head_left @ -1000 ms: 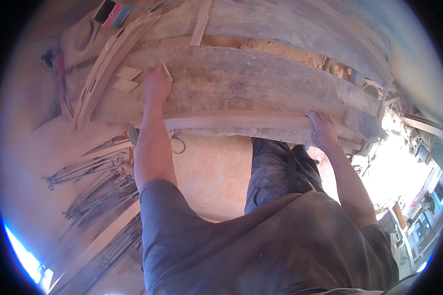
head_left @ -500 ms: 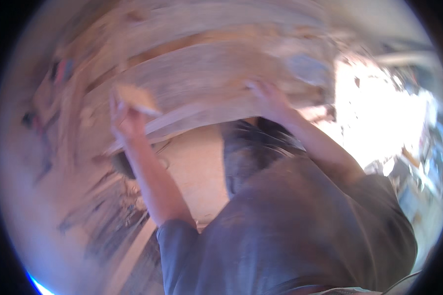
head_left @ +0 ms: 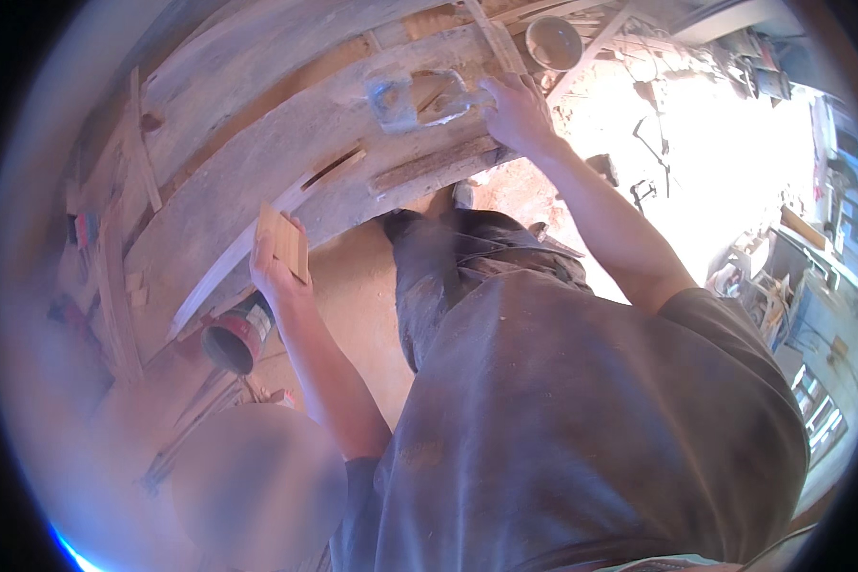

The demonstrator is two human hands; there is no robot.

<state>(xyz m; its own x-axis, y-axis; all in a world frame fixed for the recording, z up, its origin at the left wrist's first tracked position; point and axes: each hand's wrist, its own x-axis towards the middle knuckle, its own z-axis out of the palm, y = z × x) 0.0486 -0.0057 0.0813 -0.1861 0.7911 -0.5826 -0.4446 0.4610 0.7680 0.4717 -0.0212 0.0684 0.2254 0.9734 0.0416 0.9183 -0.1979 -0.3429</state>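
My left hand [head_left: 278,272] is closed round a small flat block of pale wood [head_left: 284,245], over the near edge of a long, dusty wooden workbench [head_left: 229,176]. A narrow pale strip of wood [head_left: 221,276] lies along that edge, beside the block. Farther right, my right hand [head_left: 521,116] has its fingers bent at the right end of a clear plastic bag [head_left: 398,107], seemingly gripping its edge. Something wooden shows through the bag's opening. Just nearer than the bag lies a short, rough length of wood [head_left: 434,164].
Below the bench's near left edge is a red and dark tin [head_left: 238,341], lying tilted. A round container [head_left: 554,44] stands at the far right. Wood offcuts [head_left: 114,286] lie at the left, and bright, littered ground [head_left: 629,133] stretches on the right.
My right hand has moved from the bench's near side to the plastic bag's right end. My left hand still holds the block, now lower in view. The view has shifted and sharpened.
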